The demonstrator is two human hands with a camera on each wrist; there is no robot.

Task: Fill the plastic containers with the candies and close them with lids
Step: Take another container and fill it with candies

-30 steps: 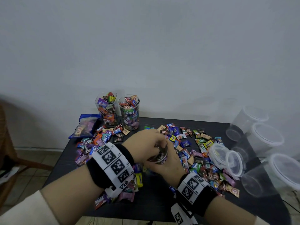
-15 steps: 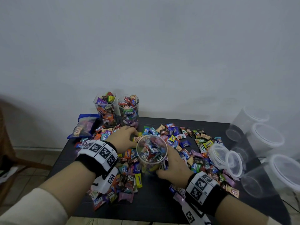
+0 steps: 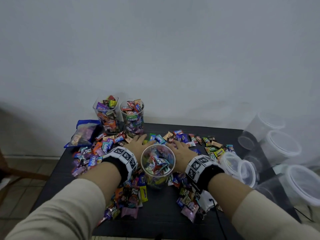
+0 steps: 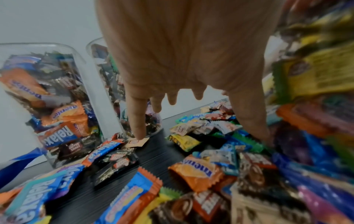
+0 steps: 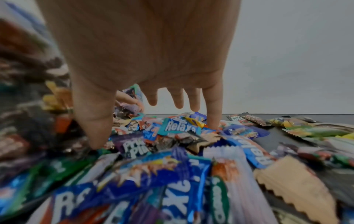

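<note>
A clear plastic container [image 3: 158, 163] stands open near the table's middle, partly filled with wrapped candies. Loose candies [image 3: 183, 137] lie scattered all around it. My left hand [image 3: 138, 142] rests flat on the candies just behind and left of the container, fingers spread. The left wrist view shows that hand [image 4: 191, 84] with fingertips down on wrappers [image 4: 184, 141] and nothing gripped. On the candies behind and right of the container lies my right hand [image 3: 180, 148], also spread. In the right wrist view this hand [image 5: 153, 75] touches the pile [image 5: 178, 128] with straight fingers.
Two candy-filled containers [image 3: 106, 115] [image 3: 132, 116] without lids stand at the back left, beside a blue bag [image 3: 83, 134]. Loose lids [image 3: 232, 161] lie at the right. Empty lidded containers [image 3: 280, 146] lie beyond the black table [image 3: 161, 215] at its right edge.
A second ago both hands were at the container's mouth. The left hand moved back to the candies, then the right hand let go of the container and moved behind it.
</note>
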